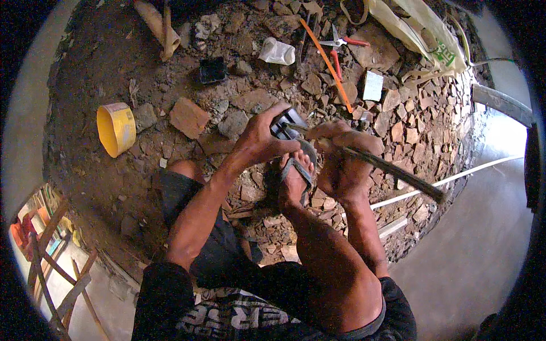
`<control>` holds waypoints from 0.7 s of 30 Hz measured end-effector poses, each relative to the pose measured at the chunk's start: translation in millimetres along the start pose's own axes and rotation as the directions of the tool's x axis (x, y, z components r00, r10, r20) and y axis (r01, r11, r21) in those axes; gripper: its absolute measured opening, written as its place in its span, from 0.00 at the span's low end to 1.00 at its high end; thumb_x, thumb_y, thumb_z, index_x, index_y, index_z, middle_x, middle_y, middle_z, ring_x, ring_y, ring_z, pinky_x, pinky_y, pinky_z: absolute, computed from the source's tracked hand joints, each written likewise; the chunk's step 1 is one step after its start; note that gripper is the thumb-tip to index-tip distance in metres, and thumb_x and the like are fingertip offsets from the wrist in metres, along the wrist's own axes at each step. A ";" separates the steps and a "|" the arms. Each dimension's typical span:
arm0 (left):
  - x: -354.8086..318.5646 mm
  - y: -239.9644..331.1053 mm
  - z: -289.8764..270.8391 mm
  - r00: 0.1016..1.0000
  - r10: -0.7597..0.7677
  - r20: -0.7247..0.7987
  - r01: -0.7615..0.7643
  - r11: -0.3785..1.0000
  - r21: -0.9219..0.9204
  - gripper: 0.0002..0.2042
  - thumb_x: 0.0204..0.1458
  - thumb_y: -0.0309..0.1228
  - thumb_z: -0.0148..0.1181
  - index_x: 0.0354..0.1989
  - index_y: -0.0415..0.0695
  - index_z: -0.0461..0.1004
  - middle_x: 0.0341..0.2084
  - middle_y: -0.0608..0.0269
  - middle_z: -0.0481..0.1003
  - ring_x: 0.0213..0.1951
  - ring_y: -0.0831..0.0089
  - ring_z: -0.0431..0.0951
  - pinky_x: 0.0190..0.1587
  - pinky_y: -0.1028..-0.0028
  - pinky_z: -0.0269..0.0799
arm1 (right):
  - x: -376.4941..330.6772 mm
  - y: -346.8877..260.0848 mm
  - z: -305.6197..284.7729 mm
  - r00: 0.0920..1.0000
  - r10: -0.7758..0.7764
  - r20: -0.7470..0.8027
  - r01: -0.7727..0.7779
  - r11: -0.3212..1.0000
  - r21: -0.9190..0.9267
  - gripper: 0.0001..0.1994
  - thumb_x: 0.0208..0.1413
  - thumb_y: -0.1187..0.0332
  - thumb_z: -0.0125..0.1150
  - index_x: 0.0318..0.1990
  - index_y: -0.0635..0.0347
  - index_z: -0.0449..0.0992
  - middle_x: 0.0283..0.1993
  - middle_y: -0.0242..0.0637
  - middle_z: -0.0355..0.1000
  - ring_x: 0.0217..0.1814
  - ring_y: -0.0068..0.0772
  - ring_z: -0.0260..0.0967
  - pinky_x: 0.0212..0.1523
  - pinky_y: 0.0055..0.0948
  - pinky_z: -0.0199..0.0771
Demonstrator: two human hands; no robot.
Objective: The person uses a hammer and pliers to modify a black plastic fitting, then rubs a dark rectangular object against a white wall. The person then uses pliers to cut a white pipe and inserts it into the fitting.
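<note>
My left hand (260,139) is wrapped round a small black box (279,128), its open side partly in view, thumb and fingers on opposite edges. My right hand (342,145) is closed round a long dark rod-like tool (401,171); its thin front end reaches to the box, and its thick back end sticks out to the lower right. I cannot make out the tool's exact kind or whether its tip touches the box. Just below the hands is my sandalled foot (294,184).
A second black box (212,70) lies on the rubble beyond my left hand. Farther off are red-handled snips (339,42), an orange strip (327,63), a white crumpled cup (277,52), a yellow container (116,129), a white tile (373,86) and a pale bag (424,34).
</note>
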State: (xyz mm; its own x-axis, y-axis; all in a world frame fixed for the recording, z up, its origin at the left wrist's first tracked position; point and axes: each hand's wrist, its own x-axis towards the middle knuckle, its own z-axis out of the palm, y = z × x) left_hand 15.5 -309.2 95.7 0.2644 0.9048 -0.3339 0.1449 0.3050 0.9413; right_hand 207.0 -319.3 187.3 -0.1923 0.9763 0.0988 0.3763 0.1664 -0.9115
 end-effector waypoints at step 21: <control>-9.1 -8.0 -7.1 1.000 0.000 -0.003 0.000 1.000 0.009 0.33 0.29 0.37 0.74 0.49 0.40 0.71 0.35 0.59 0.79 0.36 0.72 0.79 0.42 0.71 0.74 | 8.0 -31.2 4.6 0.984 -0.173 -0.030 0.162 0.960 -0.227 0.08 0.60 0.79 0.52 0.42 0.56 0.63 0.31 0.54 0.76 0.30 0.46 0.76 0.28 0.37 0.74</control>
State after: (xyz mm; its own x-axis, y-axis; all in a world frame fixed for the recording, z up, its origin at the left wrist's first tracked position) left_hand 5.2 -317.7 91.6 0.2617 0.9057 -0.3336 0.1536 0.3021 0.9408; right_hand 189.5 -317.3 214.7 -0.2269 0.9366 0.2671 0.5362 0.3490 -0.7685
